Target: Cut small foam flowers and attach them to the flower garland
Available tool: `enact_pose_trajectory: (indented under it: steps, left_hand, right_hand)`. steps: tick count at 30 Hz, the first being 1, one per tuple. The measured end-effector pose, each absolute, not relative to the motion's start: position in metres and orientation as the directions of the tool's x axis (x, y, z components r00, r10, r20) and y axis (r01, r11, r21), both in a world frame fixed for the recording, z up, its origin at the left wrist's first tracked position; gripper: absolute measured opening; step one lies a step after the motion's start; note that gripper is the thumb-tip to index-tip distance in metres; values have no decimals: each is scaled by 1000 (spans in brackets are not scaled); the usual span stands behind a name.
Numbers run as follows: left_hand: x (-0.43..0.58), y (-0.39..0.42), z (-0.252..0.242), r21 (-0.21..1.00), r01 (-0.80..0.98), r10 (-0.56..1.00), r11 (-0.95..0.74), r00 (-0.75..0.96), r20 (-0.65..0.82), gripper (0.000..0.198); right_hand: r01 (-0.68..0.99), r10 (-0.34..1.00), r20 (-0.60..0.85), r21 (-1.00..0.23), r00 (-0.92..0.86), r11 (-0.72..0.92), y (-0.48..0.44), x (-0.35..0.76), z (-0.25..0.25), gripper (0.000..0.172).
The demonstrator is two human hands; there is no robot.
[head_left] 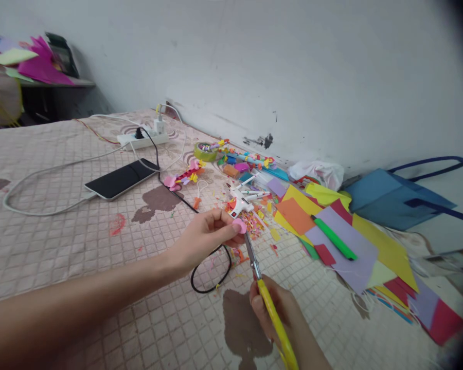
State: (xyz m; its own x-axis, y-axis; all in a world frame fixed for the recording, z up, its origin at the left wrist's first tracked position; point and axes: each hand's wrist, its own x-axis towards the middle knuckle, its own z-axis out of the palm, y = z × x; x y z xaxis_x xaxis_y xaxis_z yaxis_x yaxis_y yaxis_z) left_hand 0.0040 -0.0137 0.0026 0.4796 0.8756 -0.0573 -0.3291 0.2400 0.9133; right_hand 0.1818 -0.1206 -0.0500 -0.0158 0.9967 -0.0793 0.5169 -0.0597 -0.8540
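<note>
My left hand (208, 234) pinches a small pink paper piece (239, 225) between thumb and fingers above the patterned mat. My right hand (278, 311) grips yellow-handled scissors (268, 300), and their blades reach up to the pink piece. Just beyond lies a white glue gun (239, 201) among a heap of small paper scraps (252, 222).
Coloured paper sheets (332, 226) with a green marker (334, 237) lie to the right, a blue bag (393, 198) behind them. A phone (120, 179), a power strip (142, 139), cables, a tape roll (205, 150) and paper flowers (183, 177) lie on the mat near the wall.
</note>
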Motion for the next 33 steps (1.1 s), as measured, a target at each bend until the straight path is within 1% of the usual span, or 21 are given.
enact_pose_trajectory:
  steps: [8,17,25,29,33]
  left_hand:
    - [3,-13,3,913,-340,875,225,482,-36,22]
    - [3,-12,4,909,-358,875,215,484,-17,22]
    - [2,-10,2,904,-370,874,212,486,-6,20]
    - [0,-8,2,891,-391,872,231,489,-11,19]
    - [-1,-6,2,881,-403,872,246,489,-20,19]
  right_hand:
    - [485,994,-109,-870,-24,-84,-120,181,-45,43]
    - [492,989,-144,-862,-15,-118,-120,184,-48,42]
    - [496,994,-106,-863,11,-98,-119,181,-46,40]
    - [479,988,-154,-866,12,-141,-119,181,-44,39]
    - [491,987,-160,-859,16,-147,-121,182,-43,41]
